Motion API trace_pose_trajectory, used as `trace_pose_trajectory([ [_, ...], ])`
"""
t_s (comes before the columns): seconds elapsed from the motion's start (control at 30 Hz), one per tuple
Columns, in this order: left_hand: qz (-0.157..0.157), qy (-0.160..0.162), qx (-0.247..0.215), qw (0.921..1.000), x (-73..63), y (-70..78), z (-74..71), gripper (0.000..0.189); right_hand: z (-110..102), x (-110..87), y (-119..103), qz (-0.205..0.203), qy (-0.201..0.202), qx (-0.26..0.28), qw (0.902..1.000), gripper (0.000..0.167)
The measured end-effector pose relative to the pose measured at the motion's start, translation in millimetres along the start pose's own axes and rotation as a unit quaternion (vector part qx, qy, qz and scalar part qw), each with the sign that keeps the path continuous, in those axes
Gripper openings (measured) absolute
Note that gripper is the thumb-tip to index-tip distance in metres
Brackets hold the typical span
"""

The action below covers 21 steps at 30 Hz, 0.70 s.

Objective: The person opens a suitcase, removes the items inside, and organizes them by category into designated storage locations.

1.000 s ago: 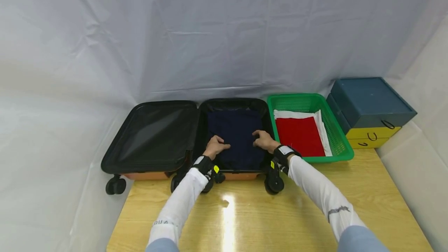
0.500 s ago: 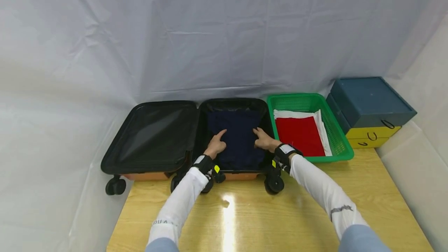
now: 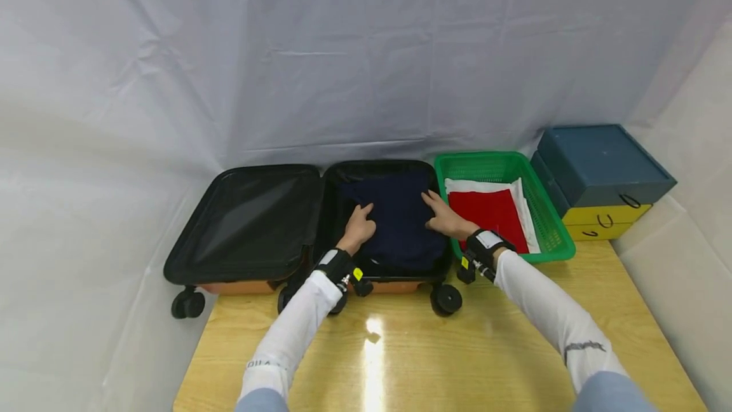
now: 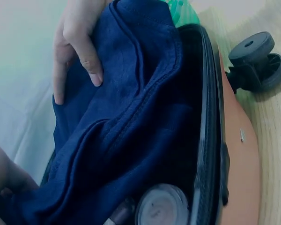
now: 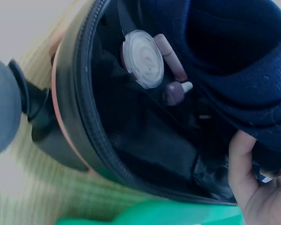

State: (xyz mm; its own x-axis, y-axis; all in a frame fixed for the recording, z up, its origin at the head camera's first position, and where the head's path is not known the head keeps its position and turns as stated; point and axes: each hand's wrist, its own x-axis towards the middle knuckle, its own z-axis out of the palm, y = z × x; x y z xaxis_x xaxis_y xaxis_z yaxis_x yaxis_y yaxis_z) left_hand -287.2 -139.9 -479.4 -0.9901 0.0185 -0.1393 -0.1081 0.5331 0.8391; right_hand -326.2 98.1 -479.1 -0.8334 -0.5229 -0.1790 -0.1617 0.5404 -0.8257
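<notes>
A navy garment (image 3: pixel 400 218) with stitched seams lies folded over the right half of an open suitcase (image 3: pixel 391 287), its near edge raised in loose folds. My left hand (image 3: pixel 359 227) grips its left side, at the lower left of the left wrist view. At the right side, my right hand (image 3: pixel 448 216) holds the edge, the thumb tucked beneath the fabric in the right wrist view. Under the raised edge show a round clear-lidded case (image 5: pixel 143 58), a pinkish tube (image 5: pixel 171 56) and a small purple bottle (image 5: pixel 175 93) with a pale tip.
To the left lies the other suitcase half (image 3: pixel 246 227), with a black lining. A green basket (image 3: pixel 563 250) holding folded red cloth (image 3: pixel 486 215) and white cloth stands against the right side. Beyond it are stacked blue and yellow drawer boxes (image 3: pixel 606 170). Wheels (image 3: pixel 446 299) jut toward the front.
My right hand has moved right and slightly away from me, drawing the garment's right side toward the basket. My left hand has shifted a little forward, and the near edge has come up.
</notes>
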Motion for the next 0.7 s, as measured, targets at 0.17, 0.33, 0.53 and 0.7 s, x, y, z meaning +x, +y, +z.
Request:
trace_pose_trajectory([
  [0.17, 0.030, 0.015, 0.023, 0.9992, 0.5, 14.6, 7.1, 0.063, -14, -10.6, -1, -0.019, 0.020, -0.011, 0.9996, 0.081],
  [0.33, 0.068, 0.026, 0.058, 0.9956, 5.3, 29.7, 15.4, 0.061, -30, -20.0, 2, -0.033, 0.039, -0.007, 0.9987, 0.081],
  [0.53, 0.096, 0.034, 0.061, 0.9929, 9.8, 49.9, 30.7, 0.062, -50, -34.5, 7, -0.038, 0.062, -0.009, 0.9973, 0.080],
  [0.7, 0.102, 0.029, 0.060, 0.9925, 17.3, 59.5, 48.2, 0.063, -64, -41.9, 15, -0.023, 0.074, -0.025, 0.9966, 0.081],
])
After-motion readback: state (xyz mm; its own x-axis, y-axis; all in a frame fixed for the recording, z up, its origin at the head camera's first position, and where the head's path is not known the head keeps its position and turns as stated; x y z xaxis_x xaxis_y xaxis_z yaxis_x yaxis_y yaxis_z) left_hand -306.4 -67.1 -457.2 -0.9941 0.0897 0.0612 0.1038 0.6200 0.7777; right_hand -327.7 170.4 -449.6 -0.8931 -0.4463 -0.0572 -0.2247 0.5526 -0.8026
